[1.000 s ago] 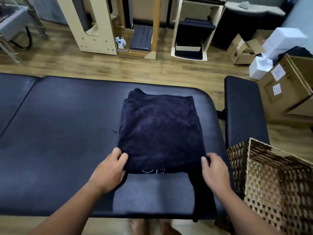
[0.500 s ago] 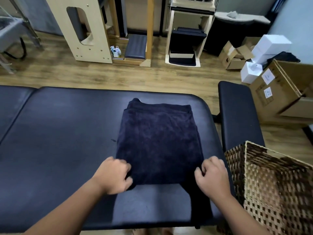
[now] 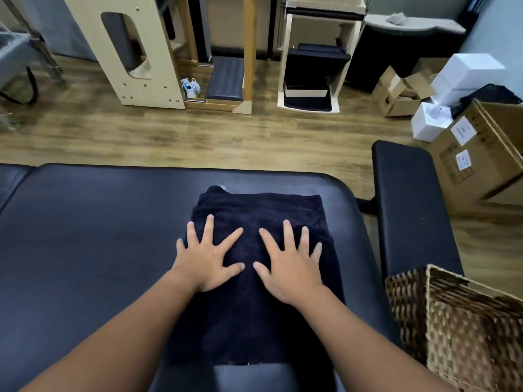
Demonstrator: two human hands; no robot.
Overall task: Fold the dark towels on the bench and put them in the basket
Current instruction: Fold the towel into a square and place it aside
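The woven wicker basket (image 3: 464,329) stands at the right end of the bench (image 3: 93,250), just beside its corner; its near and right sides run out of view, and what shows of the inside is dark, so its contents cannot be made out. Across the wood floor (image 3: 198,137), an open brown cardboard box (image 3: 396,94) sits by stacked white boxes (image 3: 464,72), and a larger cardboard carton (image 3: 481,162) carries two white labels (image 3: 463,131) whose print is too small to read. The dark navy towel (image 3: 254,315) lies folded into a long rectangle on the black padded bench, its far edge showing several layers, its near edge reaching the bench front between the forearms. Both hands lie flat on it, fingers spread straight: the left hand (image 3: 208,258) on the towel's left half, the right hand (image 3: 288,264) on its right half, thumbs nearly meeting, neither gripping anything. A black padded stool (image 3: 407,205) stands beside the basket. Pale wooden frames (image 3: 141,52) along the wall are cut off at the top.
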